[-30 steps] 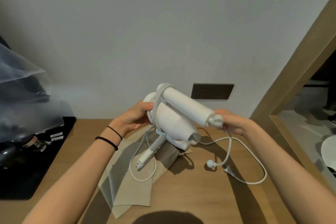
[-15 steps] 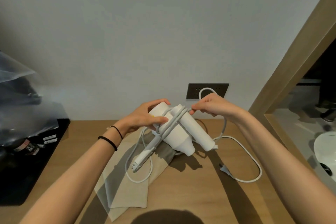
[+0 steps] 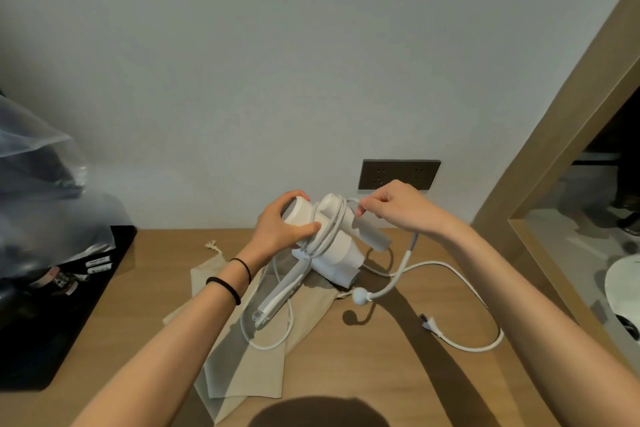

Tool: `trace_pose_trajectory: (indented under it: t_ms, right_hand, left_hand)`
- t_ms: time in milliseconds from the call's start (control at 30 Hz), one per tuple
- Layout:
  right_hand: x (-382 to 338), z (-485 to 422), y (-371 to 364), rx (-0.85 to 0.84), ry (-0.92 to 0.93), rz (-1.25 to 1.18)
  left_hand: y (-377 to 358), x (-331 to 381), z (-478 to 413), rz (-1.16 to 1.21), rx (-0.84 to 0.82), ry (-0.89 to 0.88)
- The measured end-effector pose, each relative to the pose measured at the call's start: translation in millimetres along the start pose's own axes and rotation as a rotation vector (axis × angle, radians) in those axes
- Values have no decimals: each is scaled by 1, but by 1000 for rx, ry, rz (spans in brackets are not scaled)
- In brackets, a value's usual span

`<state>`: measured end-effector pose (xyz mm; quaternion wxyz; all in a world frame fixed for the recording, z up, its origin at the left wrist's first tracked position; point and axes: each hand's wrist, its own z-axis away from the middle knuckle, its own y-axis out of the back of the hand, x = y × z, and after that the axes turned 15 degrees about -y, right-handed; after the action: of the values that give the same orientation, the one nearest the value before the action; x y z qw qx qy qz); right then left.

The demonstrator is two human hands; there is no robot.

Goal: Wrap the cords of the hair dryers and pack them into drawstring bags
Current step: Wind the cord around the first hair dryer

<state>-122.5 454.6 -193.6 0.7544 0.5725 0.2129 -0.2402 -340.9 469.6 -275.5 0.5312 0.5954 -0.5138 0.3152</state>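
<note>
- Light wooden tabletop point(image 3: 346, 385) pushed up against a plain pale grey wall, with a dark rectangular double socket plate point(image 3: 398, 174) low on the wall, right behind the action.
- Left side is taken up by a black flat tray point(image 3: 69, 322) with a crinkly clear plastic bag point(image 3: 34, 166) piled on it; what's inside is too blurry to tell.
- On the right, a slanted wooden frame point(image 3: 554, 149) rises from the table's right edge, so that side is boxed in.
- A beige cloth drawstring bag point(image 3: 242, 367) lies flat in the middle, running toward the near edge.
- The open wood is mostly front right, where the slack white power cord point(image 3: 460, 274) loops around and ends at its plug point(image 3: 429, 324), lying on the table. A small white ball point(image 3: 360, 296) on the cord hangs just over the surface.
- The white plastic hair dryer point(image 3: 341, 253) is held up off the table, over the far end of the bag, with a few turns of cord already round its body.
- Left hand point(image 3: 280, 225), with two black hair ties point(image 3: 225, 286) on the wrist, is clenched round the dryer's back end, thumb pressing the wound loops.
- Right hand point(image 3: 398, 208) pinches the cord just beside the dryer's top, fingers curled.
</note>
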Motion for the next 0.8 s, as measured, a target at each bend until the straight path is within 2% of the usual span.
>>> trace_pose_trajectory:
  t_ms: [200, 400, 667, 800]
  right_hand:
    - [-1, 0, -21, 76, 23, -167]
    - [1, 3, -39, 149, 66, -50]
    - [35, 10, -85, -59, 35, 67]
    - [51, 10, -114, -197, -35, 77]
  left_hand:
    - [-12, 7, -3, 131, 206, 53]
    - [-23, 13, -1, 253, 274, 232]
    - [-35, -10, 39, 301, 315, 431]
    - [-48, -31, 73, 304, 318, 603]
